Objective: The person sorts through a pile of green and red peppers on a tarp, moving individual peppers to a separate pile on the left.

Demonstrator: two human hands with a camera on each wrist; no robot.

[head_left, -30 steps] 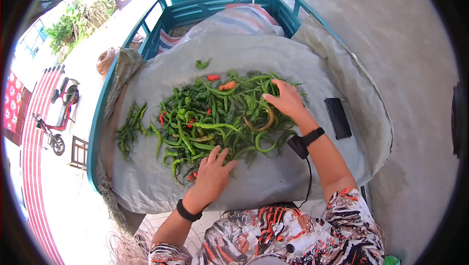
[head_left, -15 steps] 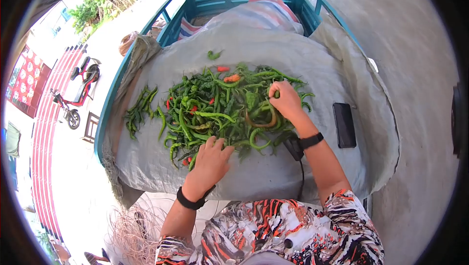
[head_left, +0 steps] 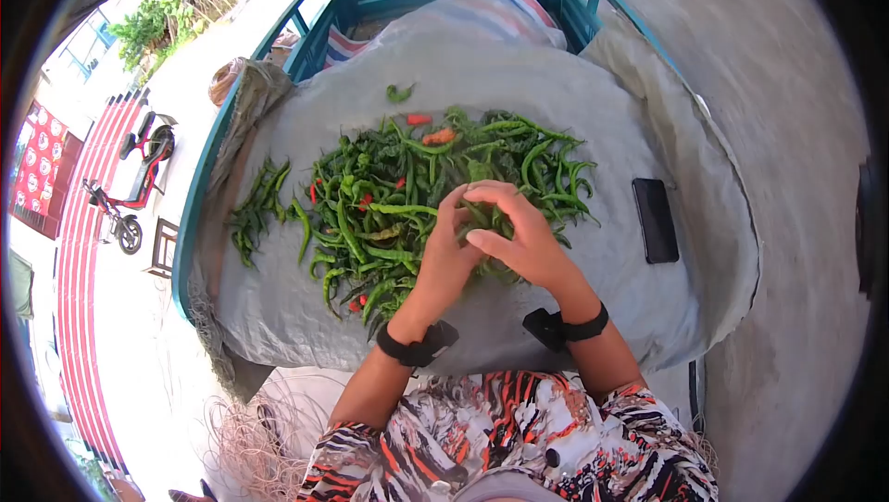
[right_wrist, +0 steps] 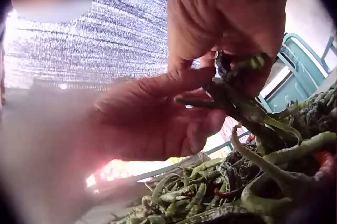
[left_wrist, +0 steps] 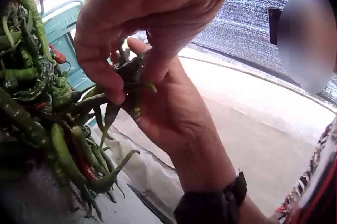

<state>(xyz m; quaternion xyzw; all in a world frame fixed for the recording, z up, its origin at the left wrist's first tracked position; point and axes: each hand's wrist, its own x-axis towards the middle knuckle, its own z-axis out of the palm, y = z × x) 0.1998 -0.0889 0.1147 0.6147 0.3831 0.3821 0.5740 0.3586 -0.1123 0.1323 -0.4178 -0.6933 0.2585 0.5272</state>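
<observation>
Above the near right part of a heap of green peppers (head_left: 380, 164), my left hand (head_left: 443, 259) and right hand (head_left: 530, 241) meet. Several green peppers (head_left: 483, 217) are between them. In the left wrist view, my left hand (left_wrist: 152, 8) pinches peppers (left_wrist: 130, 68) by the stem ends, while my right hand (left_wrist: 176, 105) holds them from beyond. The right wrist view shows dark green peppers (right_wrist: 237, 100) in the curled fingers of my right hand (right_wrist: 226, 16), with the left thumb and fingers (right_wrist: 152, 121) against them. Some fingertips are hidden.
The heap lies on a grey sheet (head_left: 593, 317) over a teal cart (head_left: 199, 196). A black phone (head_left: 656, 221) lies at the right. A smaller pepper group (head_left: 255, 215) is at the left; a red pepper (head_left: 419, 119) and an orange one (head_left: 439, 136) lie at the back.
My left hand has moved right and up from the heap's near edge. My right hand has come down and left from the heap's right side, and both now hold peppers together.
</observation>
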